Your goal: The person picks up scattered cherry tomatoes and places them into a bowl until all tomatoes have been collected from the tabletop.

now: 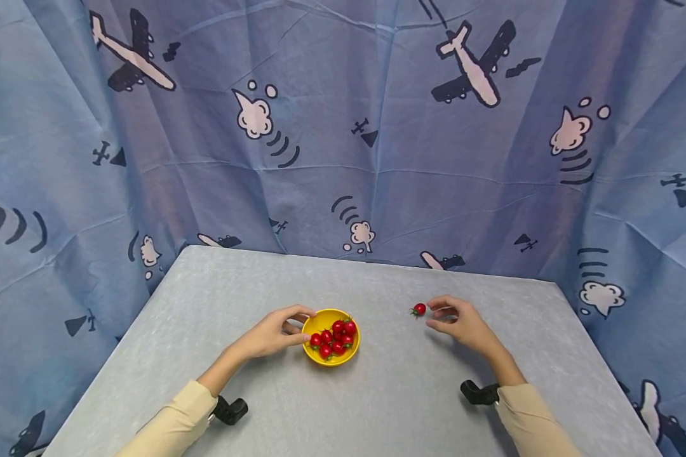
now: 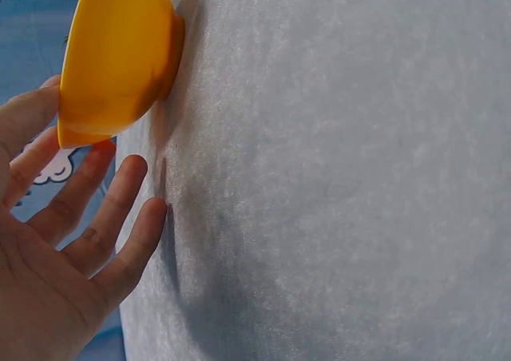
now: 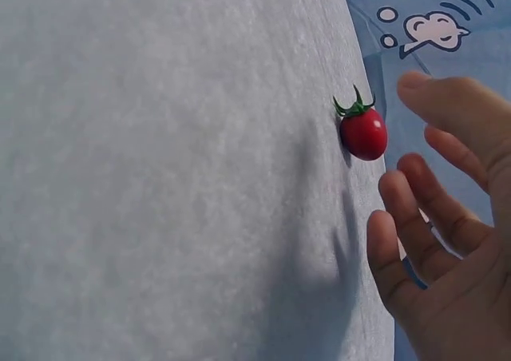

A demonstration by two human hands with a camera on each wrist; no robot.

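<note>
A yellow bowl (image 1: pixel 329 364) stands on the table, holding several red cherry tomatoes (image 1: pixel 337 348) with green tops. My left hand (image 1: pixel 274 332) is at its left side, thumb and forefinger spread apart along the rim. In the left wrist view, fingertips (image 2: pixel 101 148) meet the edge of the bowl (image 2: pixel 120 49) while the other fingers extend loosely below it. To the right, a single cherry tomato (image 1: pixel 419 309) lies on the table. Beside it is my right hand (image 1: pixel 460 322), thumb and fingers parted around a gap. The right wrist view has this tomato (image 3: pixel 364 134) just beyond the fingertips.
A pale grey cloth covers the table (image 1: pixel 377 406). Behind and around it hangs a blue curtain (image 1: pixel 320 190) printed with planes and clouds. Black camera mounts (image 1: pixel 230 411) sit at both wrists, below the beige sleeves (image 1: pixel 174 422).
</note>
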